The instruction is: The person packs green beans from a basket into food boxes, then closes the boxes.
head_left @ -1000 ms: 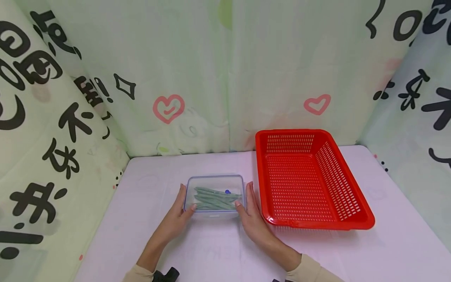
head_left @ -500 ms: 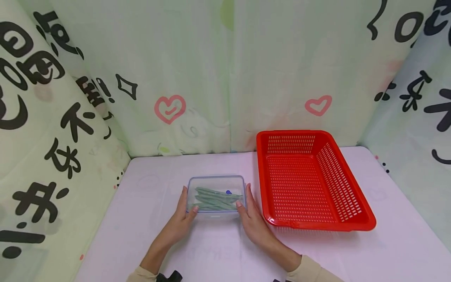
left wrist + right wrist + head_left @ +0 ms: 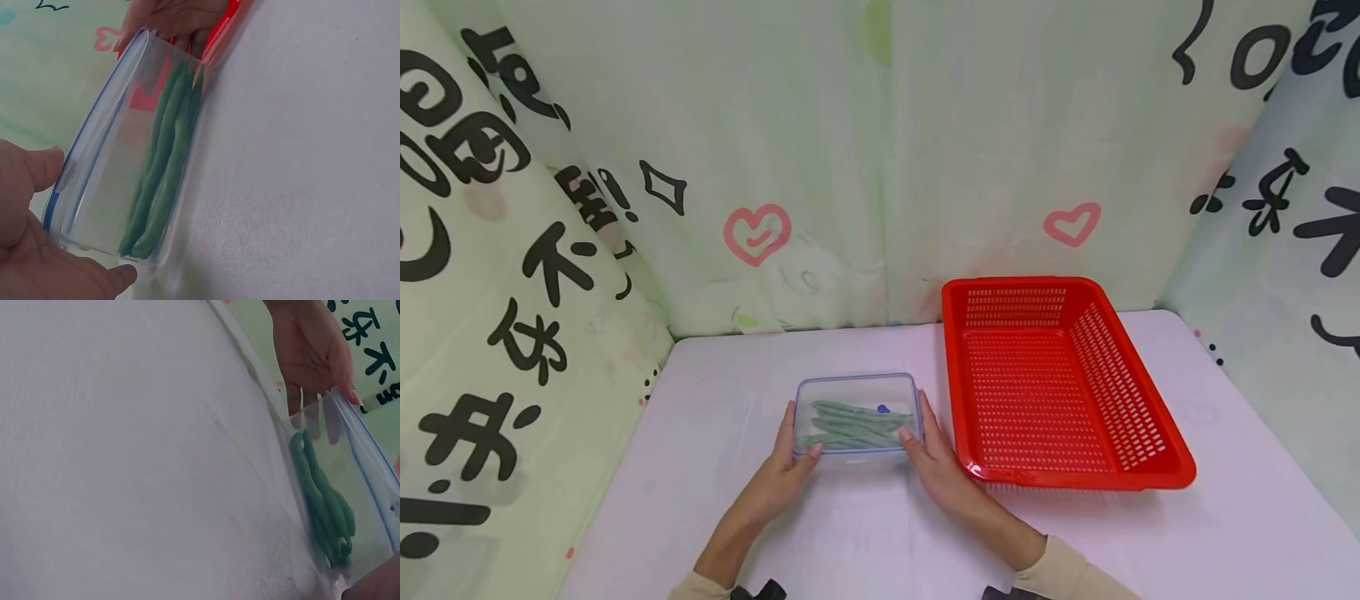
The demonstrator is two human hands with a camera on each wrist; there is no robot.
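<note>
A clear plastic food container (image 3: 857,387) with a blue-edged lid stands on the table in front of the person, and several green beans (image 3: 853,425) lie inside it. At its left end the left hand (image 3: 778,482) holds it, thumb at the lid's front corner and fingers along the side. Opposite, the right hand (image 3: 943,475) grips the right end the same way, its thumb over the lid's edge. In the left wrist view the beans (image 3: 164,162) show through the container's wall, near its bottom. The lid (image 3: 365,450) appears seated on top in the right wrist view.
A red plastic basket (image 3: 955,375) with slotted walls stands just right of the container, close to the right hand. The table (image 3: 850,542) has a pale cover. Printed curtains (image 3: 887,167) enclose its back and sides.
The fingers of the right hand have drawn in closer to the container's right end, and the left hand sits slightly nearer its end. The container stays in place.
</note>
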